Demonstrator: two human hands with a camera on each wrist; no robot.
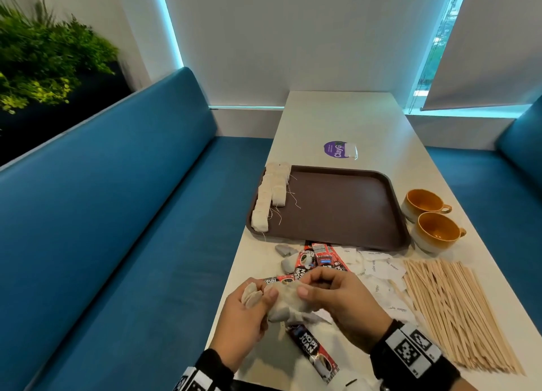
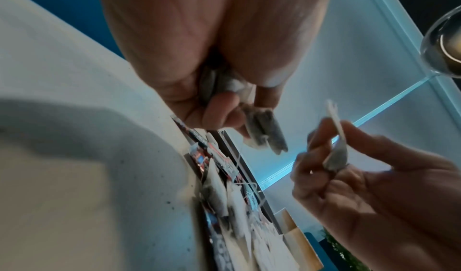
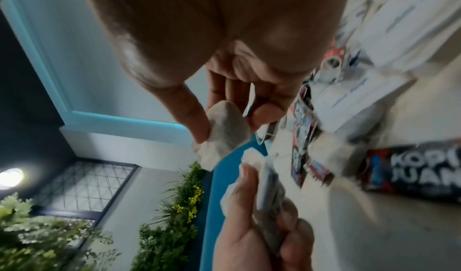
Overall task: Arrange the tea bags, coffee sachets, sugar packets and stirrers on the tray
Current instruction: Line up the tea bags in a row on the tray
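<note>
2 hands meet above the near edge of the white table [image 1: 346, 120], both busy with tea bags. The left hand [image 1: 243, 317] has its fingers curled round a small bunch of tea bags [image 1: 251, 296], which fan out past its fingertips; the left wrist view shows the same bunch [image 2: 267, 131] hanging below the curled fingers. The right hand [image 1: 337, 298] pinches a single tea bag [image 3: 224, 129] between thumb and forefinger, its other fingers loosely bent behind it, and that bag sits just beside the left hand's bunch. Farther along the table lies the brown tray [image 1: 346, 208], with 2 rows of tea bags [image 1: 271, 194] lined along its left edge, their strings trailing onto the tray floor. Between the tray and the hands, red-and-black coffee sachets [image 1: 319, 257] lie in a loose heap, and 1 more sachet [image 1: 312, 351] lies on the table close to the wrists. White sugar packets [image 1: 381, 269] are scattered to the right of the sachets, touching the spread of wooden stirrers [image 1: 457, 311] by the right edge. 2 orange-lined cups [image 1: 434, 220] stand just beside the tray's right side, and a purple round sticker [image 1: 334, 149] lies beyond its far edge. Blue bench seating [image 1: 117, 214] runs along the left.
</note>
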